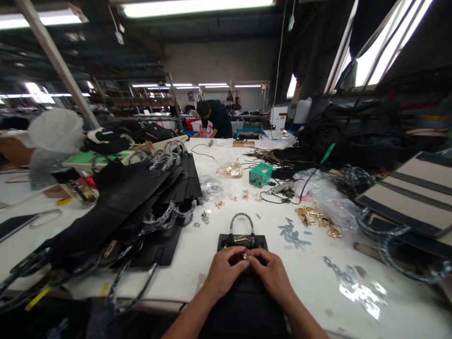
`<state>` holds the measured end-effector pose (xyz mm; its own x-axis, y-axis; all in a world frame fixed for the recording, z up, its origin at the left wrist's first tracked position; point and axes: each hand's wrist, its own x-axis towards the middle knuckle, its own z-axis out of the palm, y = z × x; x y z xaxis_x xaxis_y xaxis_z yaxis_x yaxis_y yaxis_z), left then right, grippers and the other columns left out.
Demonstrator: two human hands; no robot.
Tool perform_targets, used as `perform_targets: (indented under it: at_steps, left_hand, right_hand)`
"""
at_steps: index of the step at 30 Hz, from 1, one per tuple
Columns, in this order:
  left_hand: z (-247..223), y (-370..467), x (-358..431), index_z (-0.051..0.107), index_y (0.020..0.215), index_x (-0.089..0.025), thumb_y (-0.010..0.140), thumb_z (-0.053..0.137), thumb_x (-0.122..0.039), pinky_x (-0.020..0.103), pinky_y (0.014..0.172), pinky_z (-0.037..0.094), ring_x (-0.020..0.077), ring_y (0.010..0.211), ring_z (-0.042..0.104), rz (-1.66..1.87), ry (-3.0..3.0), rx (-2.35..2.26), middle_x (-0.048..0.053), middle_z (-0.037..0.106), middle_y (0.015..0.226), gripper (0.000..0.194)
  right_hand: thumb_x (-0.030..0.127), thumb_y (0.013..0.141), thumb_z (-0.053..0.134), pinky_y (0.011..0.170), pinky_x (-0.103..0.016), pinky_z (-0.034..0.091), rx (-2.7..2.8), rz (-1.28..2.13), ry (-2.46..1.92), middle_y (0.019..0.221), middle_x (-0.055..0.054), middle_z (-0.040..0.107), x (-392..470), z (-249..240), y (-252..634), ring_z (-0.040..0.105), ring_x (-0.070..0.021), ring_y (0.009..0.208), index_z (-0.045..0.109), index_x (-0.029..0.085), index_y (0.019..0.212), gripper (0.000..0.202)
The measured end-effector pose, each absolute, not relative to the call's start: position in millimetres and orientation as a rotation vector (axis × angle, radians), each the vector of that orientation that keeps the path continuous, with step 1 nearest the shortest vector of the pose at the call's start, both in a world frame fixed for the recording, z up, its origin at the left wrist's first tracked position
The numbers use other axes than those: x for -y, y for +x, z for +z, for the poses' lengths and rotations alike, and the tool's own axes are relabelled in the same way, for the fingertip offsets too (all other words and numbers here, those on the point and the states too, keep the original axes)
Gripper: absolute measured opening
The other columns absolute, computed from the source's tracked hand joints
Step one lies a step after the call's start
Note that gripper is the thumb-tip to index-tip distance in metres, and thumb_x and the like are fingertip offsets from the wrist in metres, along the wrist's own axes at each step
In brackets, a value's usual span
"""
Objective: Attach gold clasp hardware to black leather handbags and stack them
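A black handbag (243, 301) lies at the front edge of the white table, its wrapped handle (242, 216) pointing away from me. Above the bag, my left hand (226, 270) pinches a small gold metal piece (245, 255) between thumb and fingertips. My right hand (268, 270) closes on the same piece from the other side, the fingertips of both hands nearly meeting. A gold plate (243, 238) shows on the bag just beyond my fingers. The exact shape of the small piece is too small to tell.
Stacked black bag panels (141, 197) with wrapped handles cover the left. Gold hardware (318, 220), metal plates (293, 234) and a green box (260, 175) lie right of centre. Striped panels (413, 188) stand far right. A person (221, 120) bends over the far end.
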<state>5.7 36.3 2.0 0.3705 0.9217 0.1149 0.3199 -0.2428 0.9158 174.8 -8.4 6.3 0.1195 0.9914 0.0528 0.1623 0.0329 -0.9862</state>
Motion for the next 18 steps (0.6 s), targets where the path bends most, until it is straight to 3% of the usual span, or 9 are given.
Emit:
perform_targets:
  at_steps: [3, 8, 12, 15, 18]
  left_hand:
    - [-3.3, 3.7, -38.5, 0.074, 0.105, -0.024, 0.078, 0.071, -0.031, 0.035, 0.087, 0.053, 0.0227, 0.095, 0.067, 0.876, 1.78, -1.104, 0.005, 0.074, 0.102, 0.028]
    - [-0.4, 3.0, -36.6, 0.075, 0.104, -0.025, 0.081, 0.066, -0.027, 0.035, 0.091, 0.051, 0.0224, 0.099, 0.067, 0.894, 1.778, -1.057, 0.005, 0.074, 0.105, 0.025]
    - [3.4, 2.3, -31.5, 0.076, 0.103, -0.025, 0.075, 0.069, -0.021, 0.033, 0.09, 0.05, 0.0216, 0.097, 0.067, 0.903, 1.772, -1.068, 0.004, 0.075, 0.103, 0.029]
    - [4.6, 1.1, -27.9, 0.077, 0.1, -0.024, 0.07, 0.074, -0.024, 0.031, 0.087, 0.05, 0.0206, 0.093, 0.067, 0.897, 1.773, -1.103, 0.003, 0.076, 0.098, 0.03]
    - [5.9, 0.8, -24.0, 0.077, 0.103, -0.024, 0.071, 0.076, -0.034, 0.029, 0.086, 0.049, 0.0198, 0.093, 0.068, 0.881, 1.705, -1.131, 0.002, 0.076, 0.1, 0.033]
  right_hand:
    - [0.043, 0.084, 0.063, 0.068, -0.033, 0.049, 1.287, 1.052, -1.329, 0.072, -0.001, 0.07, 7.2, 2.8, 174.3, 0.064, -0.0222, 0.069, 0.074, 0.027, 0.082, 0.02]
    - [0.052, 0.079, 0.067, 0.062, -0.034, 0.051, 1.158, 1.1, -1.323, 0.079, -0.002, 0.071, 3.9, -12.1, 172.1, 0.065, -0.0235, 0.066, 0.07, 0.029, 0.088, 0.025]
    - [0.056, 0.074, 0.069, 0.075, -0.036, 0.054, 1.199, 1.046, -1.43, 0.09, -0.003, 0.073, 5.6, -16.3, 173.0, 0.068, -0.0274, 0.081, 0.072, 0.032, 0.089, 0.029]
    - [0.06, 0.072, 0.068, 0.08, -0.03, 0.054, 1.309, 0.991, -1.553, 0.091, 0.0, 0.074, 7.7, -13.7, 177.4, 0.068, -0.0263, 0.088, 0.073, 0.031, 0.084, 0.032]
    - [0.064, 0.072, 0.064, 0.071, -0.023, 0.054, 1.408, 1.005, -1.614, 0.082, 0.003, 0.073, 8.6, -12.1, 183.7, 0.069, -0.0221, 0.079, 0.071, 0.028, 0.082, 0.038]
